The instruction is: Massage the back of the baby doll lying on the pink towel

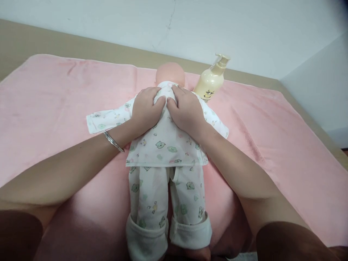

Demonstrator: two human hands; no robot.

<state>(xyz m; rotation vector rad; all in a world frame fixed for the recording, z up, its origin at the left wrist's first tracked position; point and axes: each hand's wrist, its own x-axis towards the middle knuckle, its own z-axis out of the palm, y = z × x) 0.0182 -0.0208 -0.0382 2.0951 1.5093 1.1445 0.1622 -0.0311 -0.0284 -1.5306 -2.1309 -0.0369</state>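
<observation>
A baby doll [170, 74] lies with its smooth head away from me, dressed in a white printed top [165, 145] and matching trousers [153, 199] with rolled cuffs. No face shows on it. My left hand [147, 108] rests flat on the left side of the upper body, thumb toward the middle. On the right side, my right hand [187, 108] lies the same way, fingers pointing to the doll's neck. Both hands press on the cloth without gripping it. The doll's sleeves spread out to either side. A silver bangle [113, 141] circles my left wrist.
A pink blanket [54, 108] covers the surface under the doll. Just right of the doll's head, a cream pump bottle [210, 81] stands tilted in view. A pale wall [108, 25] rises behind the tan table edge [21, 38].
</observation>
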